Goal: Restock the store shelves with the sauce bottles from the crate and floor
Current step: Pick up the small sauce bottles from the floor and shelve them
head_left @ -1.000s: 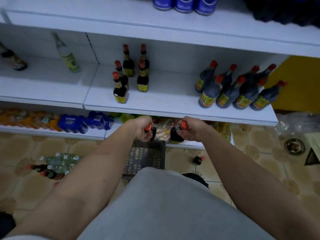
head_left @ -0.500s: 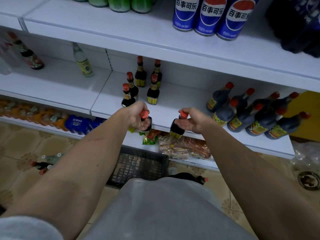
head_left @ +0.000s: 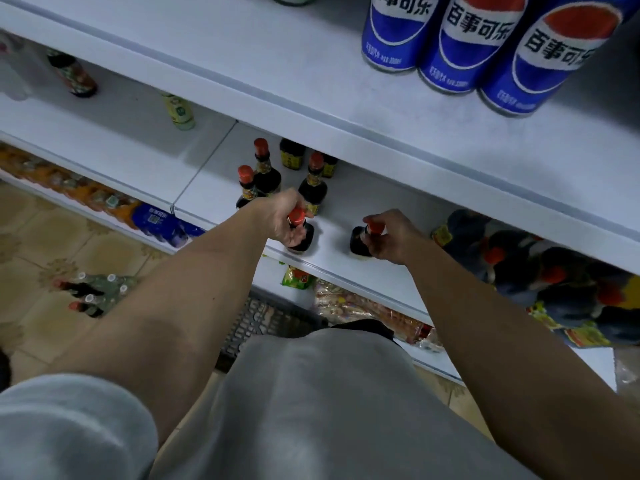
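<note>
Far left, a loose cluster of dark and clear bottles point(head_left: 90, 293) is lying on the patterned tile floor point(head_left: 41, 244), beneath a low shelf where orange-topped drink bottles point(head_left: 72, 188) are lining up beside blue-wrapped packs point(head_left: 161, 223). Up on the white metal middle shelf point(head_left: 346, 202), a group of small dark sauce bottles with red caps and yellow labels point(head_left: 266, 174) is standing upright near the back. Just in front, the person's left hand point(head_left: 282, 216) is curling its fingers round the neck of a dark red-capped sauce bottle point(head_left: 300, 233), which is standing on the shelf close to the front edge. Below, the black plastic crate point(head_left: 263, 320) is peeking out behind the grey shirt. Moving right, the right hand point(head_left: 391, 239) is pinching the red cap and neck of a second dark sauce bottle point(head_left: 358, 242), also resting upright on the same shelf, apart from the first. Further right, bigger dark bottles with red caps point(head_left: 540, 275) are crowding the shelf, blurred. Above, three blue cola cans with white and red logos point(head_left: 478, 46) are sitting on the upper white shelf point(head_left: 277, 64).
</note>
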A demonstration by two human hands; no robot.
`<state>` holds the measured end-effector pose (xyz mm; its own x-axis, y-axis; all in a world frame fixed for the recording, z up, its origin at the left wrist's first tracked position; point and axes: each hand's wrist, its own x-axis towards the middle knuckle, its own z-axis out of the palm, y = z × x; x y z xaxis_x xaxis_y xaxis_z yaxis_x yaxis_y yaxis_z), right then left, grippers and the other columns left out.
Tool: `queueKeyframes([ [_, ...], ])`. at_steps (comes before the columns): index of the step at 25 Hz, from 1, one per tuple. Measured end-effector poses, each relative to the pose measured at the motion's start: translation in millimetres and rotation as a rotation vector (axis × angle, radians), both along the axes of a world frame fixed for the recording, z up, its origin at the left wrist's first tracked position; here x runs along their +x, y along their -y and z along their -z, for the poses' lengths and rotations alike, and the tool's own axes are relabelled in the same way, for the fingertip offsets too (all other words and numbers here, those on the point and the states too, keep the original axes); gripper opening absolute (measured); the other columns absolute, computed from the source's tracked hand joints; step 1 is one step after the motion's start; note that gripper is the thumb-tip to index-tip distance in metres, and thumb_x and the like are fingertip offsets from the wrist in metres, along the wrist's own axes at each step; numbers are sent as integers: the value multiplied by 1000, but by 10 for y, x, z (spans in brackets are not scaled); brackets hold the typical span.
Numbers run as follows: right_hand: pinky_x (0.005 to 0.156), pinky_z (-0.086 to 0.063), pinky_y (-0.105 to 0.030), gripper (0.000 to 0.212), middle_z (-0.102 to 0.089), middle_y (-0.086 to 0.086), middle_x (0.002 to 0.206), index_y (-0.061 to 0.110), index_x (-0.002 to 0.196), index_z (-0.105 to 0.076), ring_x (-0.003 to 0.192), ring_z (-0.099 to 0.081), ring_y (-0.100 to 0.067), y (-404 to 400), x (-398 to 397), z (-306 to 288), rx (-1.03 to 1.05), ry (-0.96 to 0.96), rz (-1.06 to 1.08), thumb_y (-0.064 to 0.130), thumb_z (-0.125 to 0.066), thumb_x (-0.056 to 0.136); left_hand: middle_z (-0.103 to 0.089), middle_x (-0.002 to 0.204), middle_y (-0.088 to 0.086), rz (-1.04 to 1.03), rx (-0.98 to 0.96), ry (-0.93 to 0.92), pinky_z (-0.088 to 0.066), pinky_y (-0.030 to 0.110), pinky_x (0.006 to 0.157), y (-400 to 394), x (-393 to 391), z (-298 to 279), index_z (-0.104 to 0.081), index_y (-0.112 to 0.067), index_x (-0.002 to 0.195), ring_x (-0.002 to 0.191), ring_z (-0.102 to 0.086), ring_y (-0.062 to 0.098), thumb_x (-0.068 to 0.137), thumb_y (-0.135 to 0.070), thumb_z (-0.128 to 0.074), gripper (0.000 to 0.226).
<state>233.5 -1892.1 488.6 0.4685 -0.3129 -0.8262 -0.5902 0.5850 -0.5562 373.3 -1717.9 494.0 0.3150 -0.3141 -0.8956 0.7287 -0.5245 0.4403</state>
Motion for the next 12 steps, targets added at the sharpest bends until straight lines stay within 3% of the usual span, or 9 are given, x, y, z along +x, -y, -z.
queueKeyframes([
  [3, 47, -42, -15, 12, -48, -4, 73, 13, 78, -54, 58, -52, -15, 107, 84, 134, 7, -46, -49, 15, -56, 89, -36, 74, 6, 24, 33, 9, -40, 29, 60, 94, 47, 63, -51, -11, 92, 62, -40, 18, 91, -17, -38, 14],
  [7, 49, -39, -19, 18, -48, 0, 66, 15, 81, -57, 48, -52, -10, 191, 176, 249, -49, -49, -71, 25, -58, 96, -37, 73, 4, 48, 53, 7, -38, 26, 56, 153, 152, 136, -48, -13, 88, 60, -39, 16, 90, -17, -45, 6],
  [10, 48, -41, -19, 22, -48, -1, 65, 16, 78, -54, 35, -52, -7, 212, 290, 351, -127, -53, -85, 24, -60, 98, -39, 72, 2, 109, 56, 57, -38, 23, 54, 112, 249, 201, -45, -16, 82, 57, -39, 14, 95, -27, -43, 17],
  [12, 49, -41, -22, 24, -50, -5, 67, 14, 76, -53, 38, -54, -10, 237, 335, 432, -200, -46, -65, 21, -58, 99, -40, 71, 1, 178, 74, 175, -41, 23, 57, 112, 257, 221, -44, -17, 83, 59, -41, 15, 98, -33, -39, 22],
])
